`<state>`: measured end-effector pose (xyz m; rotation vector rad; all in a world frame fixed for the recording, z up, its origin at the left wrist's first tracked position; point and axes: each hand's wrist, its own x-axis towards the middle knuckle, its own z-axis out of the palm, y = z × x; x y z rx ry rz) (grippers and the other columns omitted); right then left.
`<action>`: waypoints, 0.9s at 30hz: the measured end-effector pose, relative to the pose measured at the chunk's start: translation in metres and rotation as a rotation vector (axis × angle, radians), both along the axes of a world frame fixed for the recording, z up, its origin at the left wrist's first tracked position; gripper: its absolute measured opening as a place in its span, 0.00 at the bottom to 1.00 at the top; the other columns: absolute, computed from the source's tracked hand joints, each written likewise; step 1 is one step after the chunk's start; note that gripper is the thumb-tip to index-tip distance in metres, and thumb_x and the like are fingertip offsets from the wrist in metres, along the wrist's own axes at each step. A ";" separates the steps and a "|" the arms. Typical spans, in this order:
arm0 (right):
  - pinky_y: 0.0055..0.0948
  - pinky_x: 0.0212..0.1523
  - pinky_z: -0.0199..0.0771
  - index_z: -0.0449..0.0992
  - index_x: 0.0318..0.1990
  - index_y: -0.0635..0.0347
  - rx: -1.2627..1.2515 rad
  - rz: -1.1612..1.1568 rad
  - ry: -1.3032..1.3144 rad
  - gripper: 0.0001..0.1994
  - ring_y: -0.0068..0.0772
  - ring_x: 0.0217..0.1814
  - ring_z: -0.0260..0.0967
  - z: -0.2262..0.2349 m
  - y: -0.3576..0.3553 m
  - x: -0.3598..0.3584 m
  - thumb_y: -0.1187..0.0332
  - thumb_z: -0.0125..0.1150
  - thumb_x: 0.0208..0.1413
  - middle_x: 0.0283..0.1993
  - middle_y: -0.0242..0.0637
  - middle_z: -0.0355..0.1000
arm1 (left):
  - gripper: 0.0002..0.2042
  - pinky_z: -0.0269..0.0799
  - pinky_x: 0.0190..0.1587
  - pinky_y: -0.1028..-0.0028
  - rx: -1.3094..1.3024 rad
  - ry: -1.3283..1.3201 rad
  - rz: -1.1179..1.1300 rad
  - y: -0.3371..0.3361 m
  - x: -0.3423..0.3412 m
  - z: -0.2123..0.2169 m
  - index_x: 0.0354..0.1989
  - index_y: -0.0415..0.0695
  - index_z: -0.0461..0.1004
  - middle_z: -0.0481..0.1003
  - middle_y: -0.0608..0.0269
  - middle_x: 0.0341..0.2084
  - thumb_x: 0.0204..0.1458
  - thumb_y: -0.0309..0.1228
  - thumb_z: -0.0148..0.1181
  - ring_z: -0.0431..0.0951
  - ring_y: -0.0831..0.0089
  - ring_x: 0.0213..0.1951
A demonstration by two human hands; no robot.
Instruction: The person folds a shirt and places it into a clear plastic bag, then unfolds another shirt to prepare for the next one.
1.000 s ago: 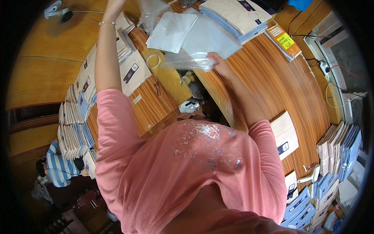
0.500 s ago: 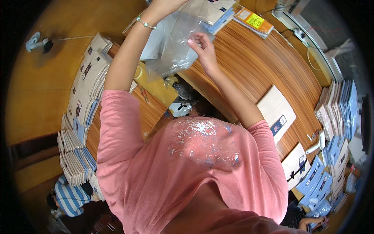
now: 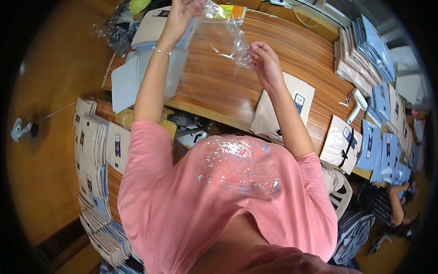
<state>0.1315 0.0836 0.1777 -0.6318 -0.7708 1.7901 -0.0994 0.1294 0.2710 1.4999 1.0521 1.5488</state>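
I held a clear plastic bag up in the upper middle of the frame, stretched between both my hands above the wooden table. My left hand was highest, almost at the top edge, its fingers pinched shut on the bag's upper corner. My right hand sat lower and to the right, closed on a crumpled bit of the bag's other edge. So the bag ran slantwise, its long axis dropping from my left hand at the upper left to my right hand at the lower right, with the loose sheet hanging below that line toward the table. Both hands touched it; neither was nearer than the other, though the left carried the top. I could not tell whether the bag's mouth was open.

Just under my left forearm a folded pale blue garment lay on the table's left end. A cream packet with a small dark label rested just below my right wrist, near the table's front edge. More flat packets stood stacked in the lower left and along the right side. Another person sat low at the right edge.
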 end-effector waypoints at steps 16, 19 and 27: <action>0.23 0.35 0.71 0.69 0.37 0.59 0.089 -0.352 -0.304 0.04 0.24 0.36 0.70 0.003 0.021 0.137 0.70 0.52 0.57 0.33 0.34 0.72 | 0.48 0.75 0.32 0.78 -0.423 0.381 -0.537 -0.028 0.029 -0.037 0.68 0.58 0.36 0.71 0.45 0.45 0.43 0.20 0.63 0.78 0.75 0.28; 0.23 0.38 0.71 0.70 0.39 0.59 0.171 -0.298 -0.155 0.05 0.25 0.39 0.71 -0.002 0.031 0.141 0.70 0.52 0.57 0.36 0.37 0.73 | 0.47 0.75 0.31 0.80 -0.361 0.329 -0.495 -0.031 0.034 -0.043 0.68 0.57 0.38 0.72 0.47 0.45 0.43 0.20 0.63 0.78 0.77 0.29; 0.24 0.46 0.67 0.70 0.44 0.64 0.325 -0.166 -0.357 0.09 0.26 0.39 0.72 -0.008 0.029 0.113 0.71 0.53 0.56 0.34 0.38 0.75 | 0.44 0.56 0.60 0.60 -0.153 0.086 -0.433 -0.045 0.052 -0.099 0.67 0.53 0.43 0.63 0.52 0.57 0.44 0.34 0.67 0.60 0.62 0.61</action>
